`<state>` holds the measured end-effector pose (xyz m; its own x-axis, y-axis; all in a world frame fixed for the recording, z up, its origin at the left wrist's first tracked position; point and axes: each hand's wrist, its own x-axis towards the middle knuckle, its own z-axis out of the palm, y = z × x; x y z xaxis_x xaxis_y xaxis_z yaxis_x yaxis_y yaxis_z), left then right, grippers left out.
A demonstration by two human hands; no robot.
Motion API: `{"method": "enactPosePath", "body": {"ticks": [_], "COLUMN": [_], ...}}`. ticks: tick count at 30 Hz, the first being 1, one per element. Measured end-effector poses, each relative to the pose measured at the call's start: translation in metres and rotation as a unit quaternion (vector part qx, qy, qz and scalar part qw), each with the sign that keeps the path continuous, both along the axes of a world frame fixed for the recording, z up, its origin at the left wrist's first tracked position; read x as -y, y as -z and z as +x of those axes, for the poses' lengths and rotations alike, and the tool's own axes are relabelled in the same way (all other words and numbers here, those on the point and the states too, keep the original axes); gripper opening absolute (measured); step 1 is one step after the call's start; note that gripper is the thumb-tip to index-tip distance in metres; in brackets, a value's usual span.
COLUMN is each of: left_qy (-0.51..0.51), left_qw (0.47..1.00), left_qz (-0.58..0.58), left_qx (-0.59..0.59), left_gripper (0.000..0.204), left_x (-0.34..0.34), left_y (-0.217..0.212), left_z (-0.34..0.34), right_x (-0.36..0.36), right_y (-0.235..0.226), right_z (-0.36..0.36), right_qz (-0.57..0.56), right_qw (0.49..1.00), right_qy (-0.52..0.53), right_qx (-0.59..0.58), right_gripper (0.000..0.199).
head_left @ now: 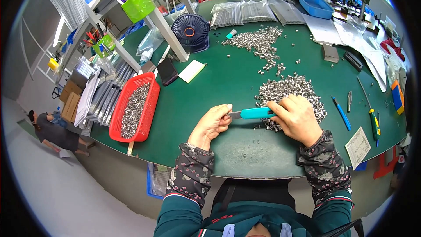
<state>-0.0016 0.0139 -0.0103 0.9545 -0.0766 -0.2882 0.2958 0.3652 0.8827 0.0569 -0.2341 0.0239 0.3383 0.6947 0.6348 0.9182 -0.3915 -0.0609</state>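
Note:
My right hand (298, 117) is closed around the teal handle of a utility knife (256, 113), held level over the table with its metal blade pointing left. My left hand (209, 125) has thumb and forefinger pinched at the blade's tip. Whatever small thing sits between those fingertips is mostly hidden. Just beyond and under my right hand lies a heap of small metal rings (289, 88). More loose rings (258, 44) spread across the table farther back. To my left, a red plastic basket (155, 98) contains many similar rings.
On the right lie a blue pen-like tool (341, 113), a screwdriver (374, 123) and a paper slip (358, 147). A small fan (190, 33), a phone (166, 71) and a notepad (191, 70) stand back left. Bagged tubes (254, 11) and a blue tray (315, 5) line the far side.

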Motion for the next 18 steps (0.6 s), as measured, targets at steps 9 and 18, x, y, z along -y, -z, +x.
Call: {"method": "enactPosePath", "body": {"ticks": [9,18], "left_qy": [-0.047,-0.162], "left_qw": [0.995,0.969], "left_qz": [-0.086,-0.134], "left_qx": [0.037,0.13], "left_gripper": [0.031,0.015], "left_x": [-0.006,-0.012], "left_y": [0.004,0.009], "left_z": [0.003,0.005], "right_x": [-0.001,-0.009], "right_y": [-0.007,0.007], "right_z": [-0.002,-0.016], "right_qz": [0.083,-0.071], "right_qw": [0.996,0.996], "right_qy": [0.029,-0.053], "right_qx": [0.029,-0.01], "right_gripper": [0.037,0.031]}}
